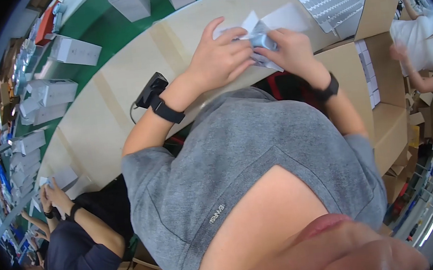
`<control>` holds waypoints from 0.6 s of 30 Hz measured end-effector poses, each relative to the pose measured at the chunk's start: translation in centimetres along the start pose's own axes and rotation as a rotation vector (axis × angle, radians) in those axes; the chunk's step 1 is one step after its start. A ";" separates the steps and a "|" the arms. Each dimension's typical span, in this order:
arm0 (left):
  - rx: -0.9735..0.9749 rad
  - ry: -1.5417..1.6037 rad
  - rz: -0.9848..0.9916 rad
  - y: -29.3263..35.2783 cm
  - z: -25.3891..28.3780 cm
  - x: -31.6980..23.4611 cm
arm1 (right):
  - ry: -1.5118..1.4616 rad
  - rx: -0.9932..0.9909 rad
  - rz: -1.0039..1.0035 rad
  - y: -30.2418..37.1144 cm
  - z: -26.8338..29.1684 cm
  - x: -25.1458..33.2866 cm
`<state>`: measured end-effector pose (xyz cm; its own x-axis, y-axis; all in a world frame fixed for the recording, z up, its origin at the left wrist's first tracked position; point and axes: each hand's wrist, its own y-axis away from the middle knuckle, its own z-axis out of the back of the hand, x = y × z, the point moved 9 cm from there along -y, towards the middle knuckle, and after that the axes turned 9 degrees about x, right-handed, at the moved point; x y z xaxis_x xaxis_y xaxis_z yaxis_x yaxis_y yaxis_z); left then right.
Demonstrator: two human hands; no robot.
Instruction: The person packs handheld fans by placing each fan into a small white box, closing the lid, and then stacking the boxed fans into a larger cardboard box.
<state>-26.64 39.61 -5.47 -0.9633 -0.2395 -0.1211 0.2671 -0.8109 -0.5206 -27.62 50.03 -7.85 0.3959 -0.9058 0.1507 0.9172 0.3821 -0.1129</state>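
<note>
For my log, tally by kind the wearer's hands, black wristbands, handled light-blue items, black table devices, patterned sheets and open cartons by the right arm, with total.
Left hand, right hand: 2
Black wristbands: 2
Light-blue item: 1
Black device: 1
Patterned sheet: 1
Open carton: 1
Total: 8

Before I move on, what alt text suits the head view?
A person's left hand and right hand work at a pale blue item and white material over a cream table. An open cardboard box stands at right; a co-worker is lower left.
</note>
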 end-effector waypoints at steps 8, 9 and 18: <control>-0.098 0.028 -0.384 -4.3 3.2 -4.8 | -0.401 -0.368 -0.224 6.8 5.0 -2.4; -0.101 0.027 -0.406 -4.3 3.3 -5.1 | -0.383 -0.405 -0.207 7.0 5.2 -2.3; -0.016 0.224 0.092 -4.0 3.9 -0.1 | -0.331 -0.304 -0.060 5.1 6.6 0.8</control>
<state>-27.54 40.75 -0.11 -0.9170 -0.1863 -0.3528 0.3557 -0.7823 -0.5114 -22.35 52.48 -1.84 0.3805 -0.7984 0.4666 0.9038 0.2143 -0.3705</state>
